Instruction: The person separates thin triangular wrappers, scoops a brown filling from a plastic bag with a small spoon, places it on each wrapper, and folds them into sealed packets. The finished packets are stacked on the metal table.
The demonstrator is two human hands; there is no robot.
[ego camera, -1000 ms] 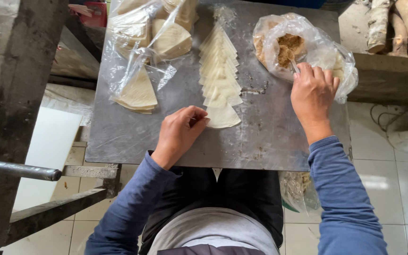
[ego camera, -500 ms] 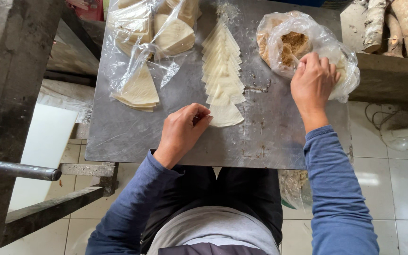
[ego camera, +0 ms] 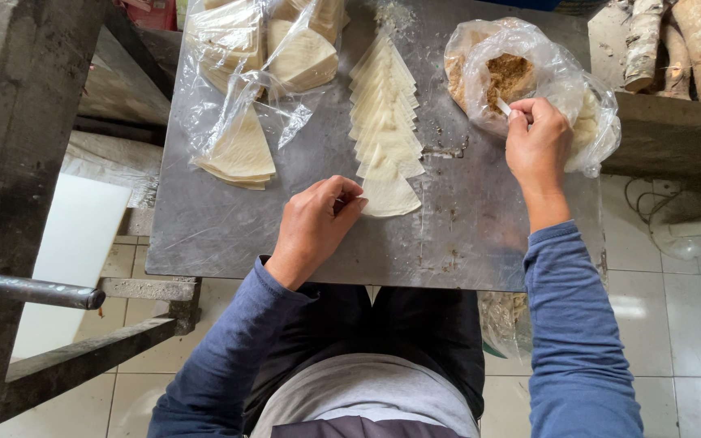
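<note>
Head view: a grey metal worktop (ego camera: 229, 235) fills the middle of the frame, seen from above. The left hand (ego camera: 316, 225) lies at lower centre, fingers curled in narrow, with thumb and fingertips pinching the near edge of the lowest wrapper (ego camera: 389, 197), a pale fan-shaped sheet lying flat on the worktop. That wrapper is the bottom end of a row of wrappers (ego camera: 383, 105), overlapped one on another and running up toward the top centre of the frame.

The right hand (ego camera: 537, 146) is at upper right, closed on a small white spoon (ego camera: 503, 106) whose tip sticks out toward the upper left, into the mouth of a clear bag (ego camera: 561, 77). The bag holds brown crumbly filling (ego camera: 509, 77), heaped in its open middle, with more pale stuff showing through the plastic at the right side.

At the upper left lies a clear wrap (ego camera: 229, 89), crumpled and partly open. In and under it are stacks of the same pale wrappers: one wedge stack (ego camera: 242, 154) at its lower end, others (ego camera: 302, 57) nearer the top edge.

Wood logs (ego camera: 675, 40) lie in the upper right corner, off the worktop. A metal pipe (ego camera: 30, 289) crosses the lower left, above pale floor tiles (ego camera: 667, 316)
</note>
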